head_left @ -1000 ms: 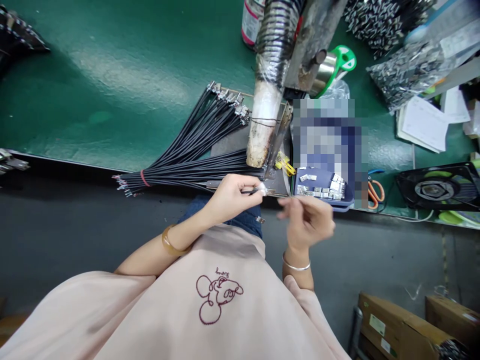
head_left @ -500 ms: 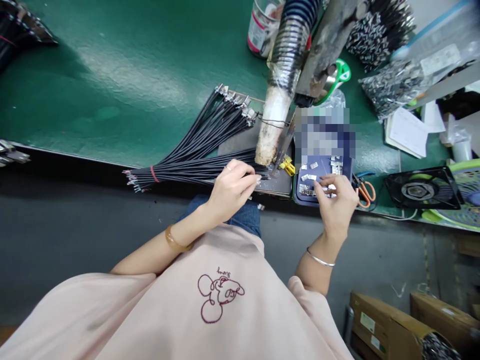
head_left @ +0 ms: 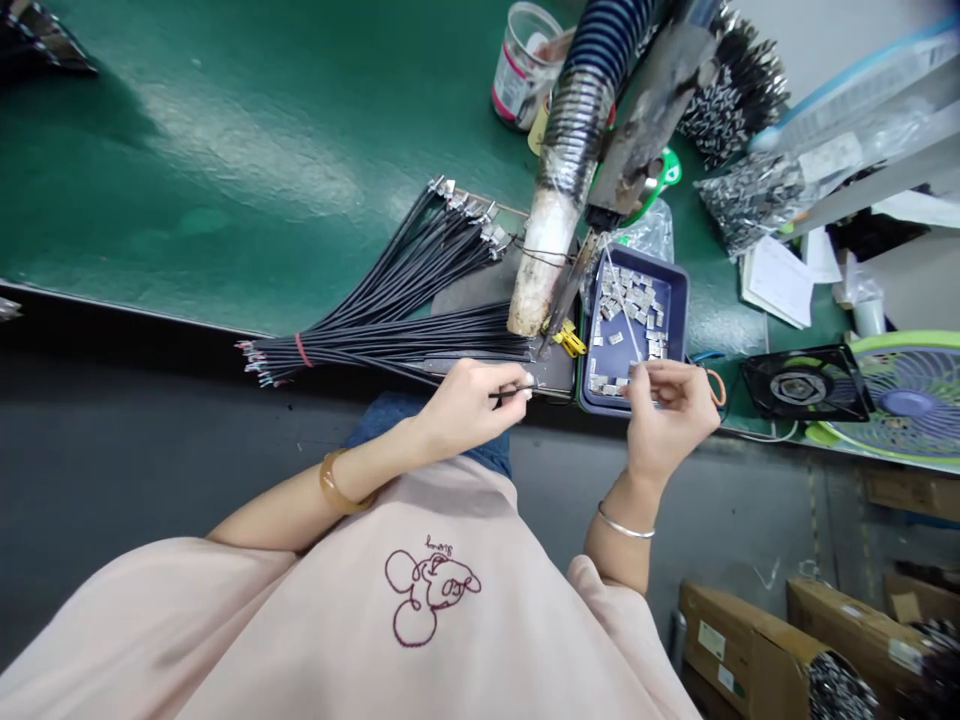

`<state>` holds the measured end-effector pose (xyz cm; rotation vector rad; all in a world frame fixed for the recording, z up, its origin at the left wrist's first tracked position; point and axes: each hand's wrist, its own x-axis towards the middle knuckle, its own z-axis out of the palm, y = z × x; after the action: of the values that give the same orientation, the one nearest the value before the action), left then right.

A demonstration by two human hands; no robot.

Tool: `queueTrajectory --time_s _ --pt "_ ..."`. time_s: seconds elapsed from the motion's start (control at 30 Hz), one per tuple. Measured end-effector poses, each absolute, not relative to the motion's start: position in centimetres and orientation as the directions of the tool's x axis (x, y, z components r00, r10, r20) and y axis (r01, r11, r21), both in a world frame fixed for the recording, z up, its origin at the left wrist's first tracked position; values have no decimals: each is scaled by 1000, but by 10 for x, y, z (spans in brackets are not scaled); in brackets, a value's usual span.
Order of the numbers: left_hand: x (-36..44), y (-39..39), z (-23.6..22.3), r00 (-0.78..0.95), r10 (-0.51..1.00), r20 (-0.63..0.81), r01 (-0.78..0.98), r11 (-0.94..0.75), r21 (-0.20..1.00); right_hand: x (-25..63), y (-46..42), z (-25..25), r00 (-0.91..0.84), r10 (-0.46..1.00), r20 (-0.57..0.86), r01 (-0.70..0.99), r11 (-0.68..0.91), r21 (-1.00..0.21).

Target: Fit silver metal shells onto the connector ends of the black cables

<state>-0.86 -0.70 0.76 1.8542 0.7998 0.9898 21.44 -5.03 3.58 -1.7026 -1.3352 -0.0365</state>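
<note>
My left hand [head_left: 466, 405] is closed in a pinch on the end of a thin black cable at the table's near edge, just below the fanned bundle of black cables [head_left: 397, 300] tied with a red band. My right hand [head_left: 670, 408] hovers over the near end of a blue tray [head_left: 675, 300] of small metal clips, fingers pinched on a small metal piece. A wrapped hose nozzle [head_left: 551, 240] hangs down between the bundle and the tray.
Green table top [head_left: 225, 150]. A jar [head_left: 521, 65] stands at the back. Bags of metal parts [head_left: 750, 190], papers [head_left: 780, 280], a small black fan [head_left: 806, 385] and a green fan [head_left: 900, 400] lie to the right. Cardboard boxes [head_left: 757, 640] sit on the floor.
My right hand went from mid-air to the blue tray and now lifts slightly with a small piece pinched. My left hand stayed at the cable ends.
</note>
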Motion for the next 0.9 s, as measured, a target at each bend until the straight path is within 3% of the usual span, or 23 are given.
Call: queueTrajectory --time_s 0.13,0.23,0.37,0.6,0.73,0.9 --pt "-6 -4 7 481 876 23 2 -28 1000 166 -63 32 390 772 502 640 165 -750" --pt "-5 -2 7 491 870 -30 -35 54 998 149 -63 19 309 889 338 483 160 -861" --pt "-4 -1 10 484 875 -7 -20 19 1000 147 -59 6 289 935 208 322 109 -940" --pt "-3 -2 6 481 877 0 6 -3 1000 151 -60 5 252 936 245 377 138 -916" --pt "-3 -1 6 476 879 40 63 -79 995 157 -62 4 177 912 369 558 216 -801" --pt "-1 1 3 516 822 241 226 -402 887 167 -65 7 6 891 454 732 305 -609"
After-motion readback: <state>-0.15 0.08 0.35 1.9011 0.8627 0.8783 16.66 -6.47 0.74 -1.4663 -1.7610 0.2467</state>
